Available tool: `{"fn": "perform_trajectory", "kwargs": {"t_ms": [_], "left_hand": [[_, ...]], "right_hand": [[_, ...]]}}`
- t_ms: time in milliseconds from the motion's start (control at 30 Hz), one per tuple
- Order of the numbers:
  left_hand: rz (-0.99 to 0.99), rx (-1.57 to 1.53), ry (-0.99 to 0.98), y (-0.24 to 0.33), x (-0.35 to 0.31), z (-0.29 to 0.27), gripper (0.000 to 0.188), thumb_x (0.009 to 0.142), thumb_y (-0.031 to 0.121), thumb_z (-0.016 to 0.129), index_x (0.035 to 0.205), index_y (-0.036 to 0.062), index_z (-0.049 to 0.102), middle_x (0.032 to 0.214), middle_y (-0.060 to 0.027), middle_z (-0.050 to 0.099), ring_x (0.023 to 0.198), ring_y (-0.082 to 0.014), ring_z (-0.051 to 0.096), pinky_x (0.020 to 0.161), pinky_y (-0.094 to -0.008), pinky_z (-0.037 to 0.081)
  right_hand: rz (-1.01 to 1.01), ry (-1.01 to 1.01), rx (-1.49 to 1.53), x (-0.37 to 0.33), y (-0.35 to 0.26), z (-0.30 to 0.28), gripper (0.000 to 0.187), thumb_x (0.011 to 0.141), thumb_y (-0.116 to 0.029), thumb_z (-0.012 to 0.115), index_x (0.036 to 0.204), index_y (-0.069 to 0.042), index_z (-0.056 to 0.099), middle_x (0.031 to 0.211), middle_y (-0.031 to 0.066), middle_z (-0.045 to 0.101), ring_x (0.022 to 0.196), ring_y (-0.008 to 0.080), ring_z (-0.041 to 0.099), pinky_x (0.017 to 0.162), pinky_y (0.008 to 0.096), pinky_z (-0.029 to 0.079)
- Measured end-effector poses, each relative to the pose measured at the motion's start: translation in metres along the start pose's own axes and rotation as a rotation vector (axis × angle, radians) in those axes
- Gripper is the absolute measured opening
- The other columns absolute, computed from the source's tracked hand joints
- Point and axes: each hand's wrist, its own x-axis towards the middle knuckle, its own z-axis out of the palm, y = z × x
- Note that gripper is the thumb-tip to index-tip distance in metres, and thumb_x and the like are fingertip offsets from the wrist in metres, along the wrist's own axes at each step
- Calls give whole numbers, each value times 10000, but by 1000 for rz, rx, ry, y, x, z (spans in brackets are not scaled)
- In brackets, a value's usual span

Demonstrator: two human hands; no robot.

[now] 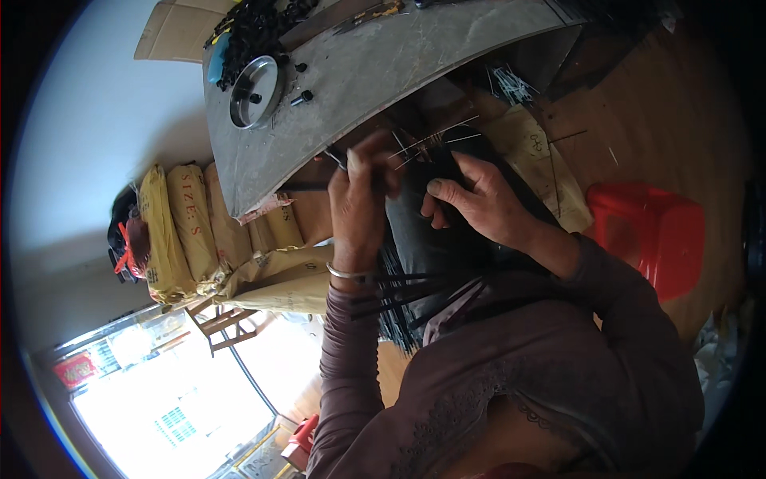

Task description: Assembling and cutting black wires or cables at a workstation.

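Over my lap, my left hand [363, 191] is curled, its fingertips smeared by motion. A small dark piece with a pale glint [336, 157] shows beside its knuckles; what the fingers hold is unclear. My right hand [483, 199] bends its thumb and fingers together above the dark trousers [419, 239], and anything between them is lost against the black. Several thin metal rods [437, 144] lie crossed just beyond both hands. Long black strips [411, 291] stretch over my lap near the left wrist, which wears a pale bangle [345, 273].
Ahead stands a grey table [343, 76] bearing a round metal dish [256, 92], small black parts [302, 97] and a black heap. Yellow sacks [187, 223] line the left. To the right are a red plastic container [646, 235], cardboard [531, 144] and a rod bundle [512, 84].
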Motion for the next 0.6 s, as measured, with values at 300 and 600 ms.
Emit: {"fn": "perform_trajectory", "kwargs": {"t_ms": [300, 600], "left_hand": [[22, -114, 52, -11, -20, 15, 208, 822, 89, 710, 1011, 28, 648, 764, -8, 631, 624, -71, 507, 580, -212, 402], [34, -211, 94, -12, -23, 24, 180, 844, 100, 685, 1001, 27, 636, 766, 10, 602, 659, -67, 497, 611, -214, 394]], "right_hand": [[-200, 36, -420, 2, 6, -3, 192, 922, -138, 607, 1053, 2, 587, 772, 40, 632, 672, 59, 541, 607, 240, 465], [-26, -96, -403, 14, 1, -15, 205, 879, -191, 669, 952, 1, 659, 751, -9, 628, 711, 41, 526, 621, 232, 438]]}}
